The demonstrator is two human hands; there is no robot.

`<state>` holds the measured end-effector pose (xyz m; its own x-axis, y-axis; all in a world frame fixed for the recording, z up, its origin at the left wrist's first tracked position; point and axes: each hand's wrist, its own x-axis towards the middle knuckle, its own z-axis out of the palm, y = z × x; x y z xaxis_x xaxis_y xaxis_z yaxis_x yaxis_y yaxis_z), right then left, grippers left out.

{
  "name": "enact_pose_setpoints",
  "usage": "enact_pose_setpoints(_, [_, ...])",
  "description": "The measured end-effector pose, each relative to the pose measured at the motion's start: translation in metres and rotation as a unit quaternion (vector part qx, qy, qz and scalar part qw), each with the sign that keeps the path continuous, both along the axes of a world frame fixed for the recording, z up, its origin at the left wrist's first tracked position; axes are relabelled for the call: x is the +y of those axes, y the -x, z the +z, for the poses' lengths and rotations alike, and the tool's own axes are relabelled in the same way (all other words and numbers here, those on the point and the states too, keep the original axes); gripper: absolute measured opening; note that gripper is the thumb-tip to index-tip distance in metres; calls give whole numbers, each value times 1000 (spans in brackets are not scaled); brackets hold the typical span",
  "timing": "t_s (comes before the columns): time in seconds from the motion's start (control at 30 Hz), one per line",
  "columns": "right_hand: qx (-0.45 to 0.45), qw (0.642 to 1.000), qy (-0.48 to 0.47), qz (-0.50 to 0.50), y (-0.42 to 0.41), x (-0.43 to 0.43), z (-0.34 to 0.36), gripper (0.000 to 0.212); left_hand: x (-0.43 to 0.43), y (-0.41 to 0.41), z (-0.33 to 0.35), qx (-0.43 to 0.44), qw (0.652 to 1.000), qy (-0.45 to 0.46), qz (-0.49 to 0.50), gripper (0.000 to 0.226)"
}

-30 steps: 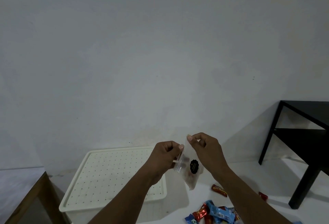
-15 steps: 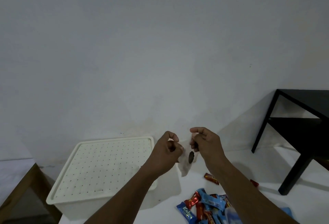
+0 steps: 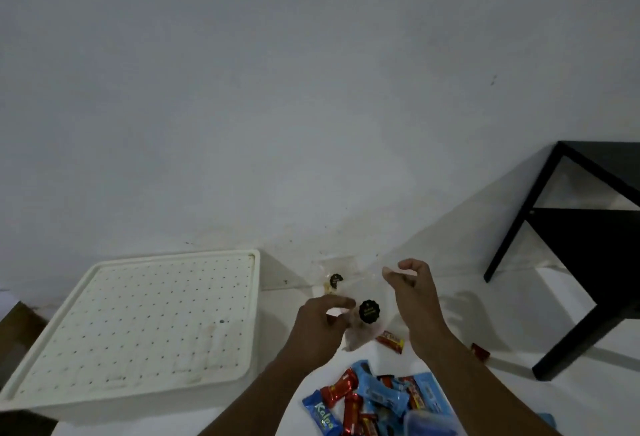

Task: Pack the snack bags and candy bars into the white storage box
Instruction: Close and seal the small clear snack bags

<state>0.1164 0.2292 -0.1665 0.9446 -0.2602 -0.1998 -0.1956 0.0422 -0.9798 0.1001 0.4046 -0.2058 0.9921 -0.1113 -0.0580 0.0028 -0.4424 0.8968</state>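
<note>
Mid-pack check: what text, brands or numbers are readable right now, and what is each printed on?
"Kalpa": on the blue candy wrapper in the pile.
Round black label on the clear snack bag in the left hand: print too small to read.
Black label on the second bag by the wall: unreadable.
Red bar: print blurred.

Bkgd: plain grey-white plastered wall w/ faint scuffs near base; white floor below. Black square-legged side table w/ lower shelf at right; brown wooden corner far left. Dim, even light.
</note>
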Motion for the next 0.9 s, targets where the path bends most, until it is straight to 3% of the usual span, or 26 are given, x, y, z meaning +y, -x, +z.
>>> enact_pose_setpoints(0.2, [97, 979, 4, 180, -46, -65, -63, 17, -46, -64, -35, 46, 999, -3, 23, 22])
enact_pose_setpoints(0.43, [131, 967, 55, 211, -137, -85, -125, 23, -75, -137, -82, 71, 993, -82, 50, 30])
enact_pose_setpoints(0.57, [153, 958, 43, 236, -166, -79, -158, 26, -74, -156, -110, 119, 986, -78, 81, 40])
enact_pose_setpoints(0.73, [156, 963, 80, 207, -165, -78, -177, 35, -68, -149, -122, 130, 984, -91, 76, 40])
enact_pose_setpoints(0.9, [170, 963, 113, 176, -126, -80, -157, 16, -51, -113, -107, 178, 978, -67, 83, 40])
